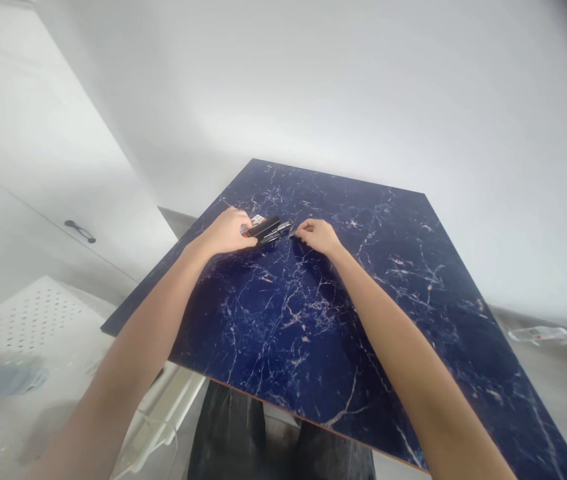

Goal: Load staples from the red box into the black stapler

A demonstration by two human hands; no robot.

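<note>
My left hand [233,230] is closed around the rear of a black stapler [264,228] above the blue table. The stapler's top is lifted, baring the silvery metal parts that point to the right. Behind the stapler, by my left fingers, shows a small box with white and orange print [257,220]. Just right of the stapler's front end, my right hand [316,235] pinches a small silvery piece [292,233] that looks like a strip of staples. Its far end is too small to make out.
The table [283,320] has a dark blue marbled top and stands near a white wall. White perforated furniture [38,320] is at the left, with a clear bluish plastic item [3,379] on it. A crumpled clear plastic piece [550,335] lies beyond the right edge.
</note>
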